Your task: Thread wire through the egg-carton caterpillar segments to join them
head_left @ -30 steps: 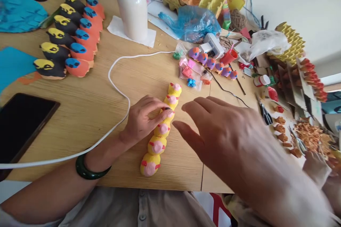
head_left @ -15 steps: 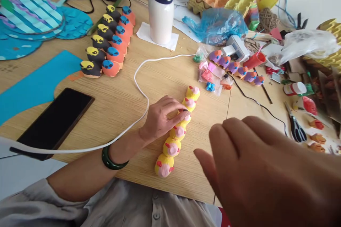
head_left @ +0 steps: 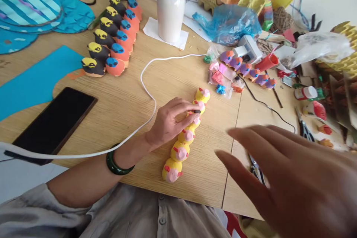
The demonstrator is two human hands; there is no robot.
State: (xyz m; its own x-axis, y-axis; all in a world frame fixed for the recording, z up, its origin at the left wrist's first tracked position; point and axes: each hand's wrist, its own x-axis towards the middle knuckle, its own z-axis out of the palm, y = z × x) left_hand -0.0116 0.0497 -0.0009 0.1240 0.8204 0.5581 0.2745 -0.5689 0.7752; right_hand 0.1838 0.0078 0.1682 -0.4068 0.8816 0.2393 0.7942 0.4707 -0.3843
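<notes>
I pinch a small dark piece (head_left: 197, 111) between the thumb and forefinger of my left hand (head_left: 170, 122), the tips clamped on it from either side; for something so slight, I judge fingertips surer than a full fist. That hand is poised above the farther half of the yellow strip (head_left: 180, 151) and hides part of the bumps beneath. The strip lies on the table (head_left: 208, 173) straight in front of me, running away from the near edge, its pink patches and red tabs uppermost. Placed so, it seems to me, each bump is easy to see and to reach.

My right hand (head_left: 295, 178) is raised well to the side, thumb and fingers spread apart. It is blurred, so I can't swear to what the palm hides, but nothing shows between the fingers. A pair of scissors (head_left: 256, 171) peeps out behind it.

Just beyond the strip's far end lie packets of coloured material (head_left: 223, 78), near enough, I'd say, to draw from, with a purple strip (head_left: 245, 69) beside them. Over to the left, a black-and-yellow row (head_left: 96, 52) and an orange-and-blue row (head_left: 122, 50) sit side by side, presumably out of my elbow's way. The white bottle (head_left: 171, 18) stands on a sheet of paper (head_left: 182, 39), perhaps to spare the wood.
</notes>
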